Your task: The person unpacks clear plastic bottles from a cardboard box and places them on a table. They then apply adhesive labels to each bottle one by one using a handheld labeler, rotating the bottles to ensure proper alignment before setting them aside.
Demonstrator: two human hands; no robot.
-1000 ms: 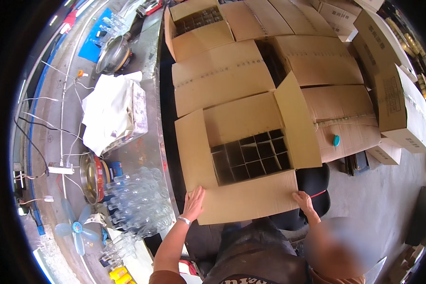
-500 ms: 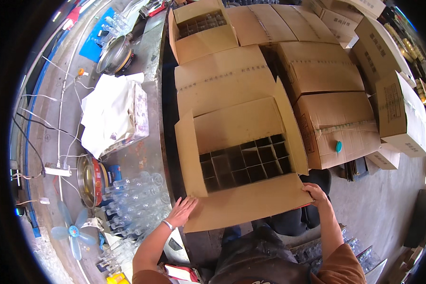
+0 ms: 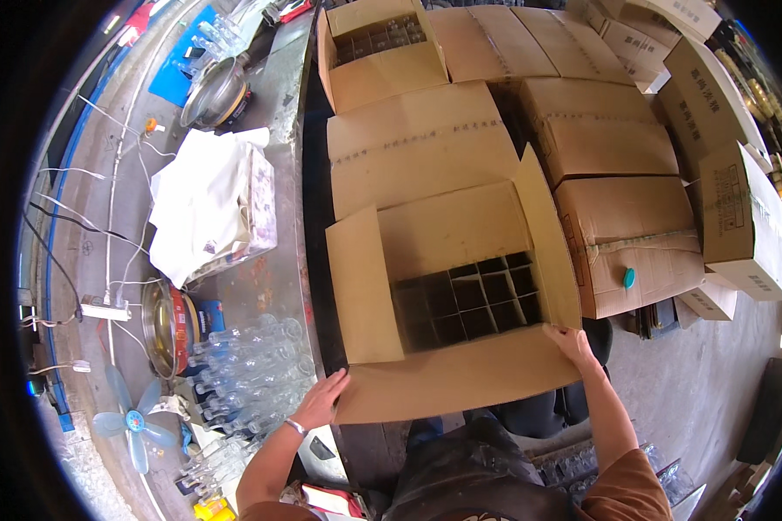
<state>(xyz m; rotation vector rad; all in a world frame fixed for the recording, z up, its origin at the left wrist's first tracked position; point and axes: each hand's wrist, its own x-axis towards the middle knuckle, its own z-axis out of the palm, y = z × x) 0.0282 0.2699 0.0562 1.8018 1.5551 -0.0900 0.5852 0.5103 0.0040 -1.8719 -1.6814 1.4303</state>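
Head view: an open carton (image 3: 460,295) with a dark divider grid (image 3: 469,300) sits at centre, its long axis running from nine to three o'clock. Its near flap (image 3: 456,382) hangs toward six o'clock. Left hand (image 3: 321,401) lies flat against that flap's corner at seven o'clock, fingers spread; right hand (image 3: 572,343) grips the flap edge at four o'clock, fingers curled on the cardboard. Both are equally near. Closed cartons (image 3: 608,139) crowd twelve to two o'clock. Clear glass bottles (image 3: 252,365) cluster on the metal bench (image 3: 278,95) at nine.
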